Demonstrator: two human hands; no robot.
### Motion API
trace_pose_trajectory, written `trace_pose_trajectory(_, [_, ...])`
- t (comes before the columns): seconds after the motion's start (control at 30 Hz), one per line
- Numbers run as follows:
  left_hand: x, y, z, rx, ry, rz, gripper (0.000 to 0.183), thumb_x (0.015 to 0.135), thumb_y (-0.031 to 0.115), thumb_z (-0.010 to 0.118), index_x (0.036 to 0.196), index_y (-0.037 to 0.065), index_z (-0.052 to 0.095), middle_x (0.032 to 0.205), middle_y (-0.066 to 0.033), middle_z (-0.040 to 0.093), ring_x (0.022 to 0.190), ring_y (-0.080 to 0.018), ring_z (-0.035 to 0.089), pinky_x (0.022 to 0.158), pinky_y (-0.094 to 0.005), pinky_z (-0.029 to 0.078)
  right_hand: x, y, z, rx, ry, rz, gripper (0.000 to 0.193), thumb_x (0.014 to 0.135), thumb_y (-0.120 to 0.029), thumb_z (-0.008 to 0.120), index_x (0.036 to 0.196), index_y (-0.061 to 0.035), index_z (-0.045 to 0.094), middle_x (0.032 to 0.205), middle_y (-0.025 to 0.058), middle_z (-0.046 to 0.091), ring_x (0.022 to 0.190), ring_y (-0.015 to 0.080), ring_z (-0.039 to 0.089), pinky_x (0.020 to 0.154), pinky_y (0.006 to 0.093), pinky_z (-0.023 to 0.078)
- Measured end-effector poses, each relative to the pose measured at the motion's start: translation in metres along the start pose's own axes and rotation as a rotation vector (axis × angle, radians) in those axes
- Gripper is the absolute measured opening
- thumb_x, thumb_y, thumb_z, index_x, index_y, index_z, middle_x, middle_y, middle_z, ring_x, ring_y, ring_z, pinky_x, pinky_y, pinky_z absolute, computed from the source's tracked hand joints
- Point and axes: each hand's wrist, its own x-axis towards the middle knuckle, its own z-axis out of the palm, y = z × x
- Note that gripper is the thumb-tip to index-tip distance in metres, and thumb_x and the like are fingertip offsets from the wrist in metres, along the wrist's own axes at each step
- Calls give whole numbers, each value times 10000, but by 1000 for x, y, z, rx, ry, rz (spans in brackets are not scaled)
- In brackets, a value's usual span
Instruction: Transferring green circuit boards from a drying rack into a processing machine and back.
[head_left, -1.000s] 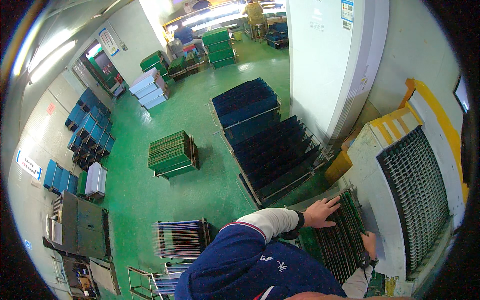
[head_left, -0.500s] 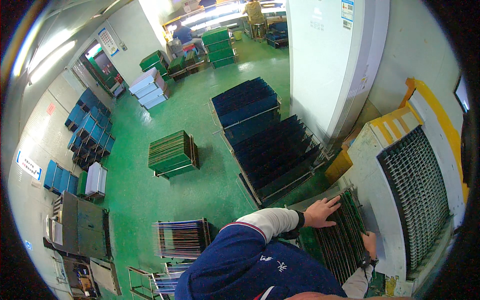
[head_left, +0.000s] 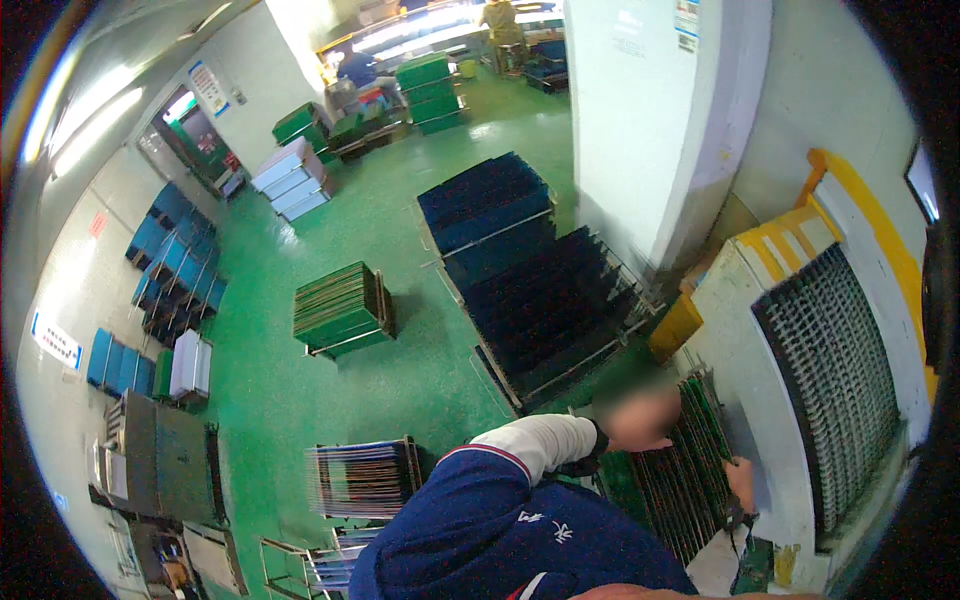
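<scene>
A rack of thin, dark green-edged panels (head_left: 690,490), standing close together in a row, is in front of me at the lower right. My left hand (head_left: 645,418) lies over the panels' left side near the far end; its fingers are blurred. At the right edge of the row, my right hand (head_left: 740,484) has its fingers closed on a panel's edge, partly hidden by the panels. Dark bands circle both wrists.
Right of the rack stands a pale machine (head_left: 745,285) with a slatted conveyor (head_left: 835,390). Beyond are racks of dark blue panels (head_left: 545,310) beside a white column (head_left: 650,130). A green panel stack (head_left: 345,310) stands on the floor. Two people sit at a lit bench far off.
My left hand, spread flat over the panels before, is now blurred in about the same place. My right hand has stayed at the panels' right edge. The view has shifted slightly.
</scene>
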Motion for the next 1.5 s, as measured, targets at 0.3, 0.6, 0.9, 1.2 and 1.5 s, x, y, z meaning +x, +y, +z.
trace_pose_trajectory(0.3, [0, -7, -3, 30, 13, -37, 849, 894, 560, 736, 1507, 13, 520, 1655, -189, 365, 1275, -439, 573, 1064, -499, 511, -30, -73, -25, 1, -51, -53, 514, 884, -463, 759, 982, 41, 750, 903, 283, 716, 844, 408, 723, 787, 495, 547])
trace_pose_trajectory(0.6, [9, 2, 3, 144, -2, 36, 830, 895, 572, 725, 1506, 42, 538, 1667, -162, 370, 1191, -415, 593, 1010, -471, 519, -68, -110, -94, -201, 159, -188, 348, 858, -368, 775, 998, -49, 769, 923, 219, 728, 917, 460, 685, 825, 569, 537])
trace_pose_trajectory(0.9, [10, 3, -1, 125, -26, 20, 834, 918, 577, 707, 1517, 29, 518, 1655, -188, 377, 1203, -447, 587, 1040, -479, 508, -172, -96, -312, 256, 582, -113, 381, 858, -361, 830, 998, -14, 759, 899, 77, 776, 737, 279, 719, 699, 424, 555])
trace_pose_trajectory(1.2, [16, 3, 6, 153, 15, 73, 838, 910, 581, 719, 1509, 26, 530, 1653, -183, 388, 1184, -438, 597, 976, -476, 539, -118, 20, -281, 1280, 782, -51, 224, 990, -186, 732, 1162, -68, 650, 1093, 75, 714, 918, 223, 679, 774, 385, 521])
trace_pose_trajectory(1.5, [15, -3, 9, 140, 27, 67, 828, 893, 573, 742, 1476, 16, 555, 1628, -201, 411, 1165, -437, 612, 974, -482, 538, 45, 21, -209, 1877, 739, -35, 175, 1036, -214, 681, 1065, -51, 626, 1043, 86, 676, 990, 257, 647, 929, 406, 570])
